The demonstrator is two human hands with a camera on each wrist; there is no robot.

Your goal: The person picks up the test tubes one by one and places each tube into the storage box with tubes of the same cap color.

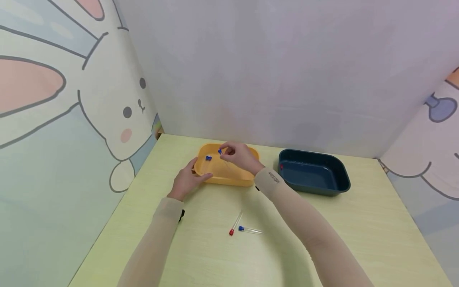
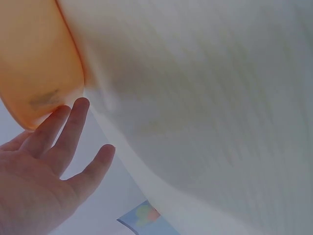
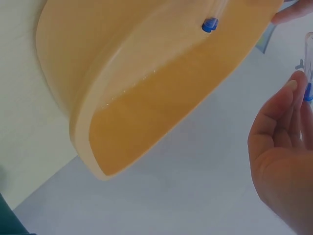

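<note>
Over the yellow tray (image 1: pixel 229 181), my right hand (image 1: pixel 242 155) pinches a small clear test tube (image 3: pixel 309 49) with a blue cap (image 1: pixel 220 151) between thumb and fingers. My left hand (image 1: pixel 186 180) rests against the tray's left front corner, thumb along the front and fingers at the side. In the left wrist view those fingers (image 2: pixel 73 132) look nearly straight and touch the tray's outer wall. Blue caps (image 1: pixel 208 158) of tubes lie inside the tray at its left; one shows as a blue cap (image 3: pixel 210 24) in the right wrist view.
On the table in front lie a red-capped test tube (image 1: pixel 236 223) and a blue-capped test tube (image 1: pixel 252 230). A dark teal tray (image 1: pixel 312 188) stands to the right, a red cap (image 1: pixel 281 166) at its left inner side. Walls (image 1: pixel 272 79) border the table behind and on both sides.
</note>
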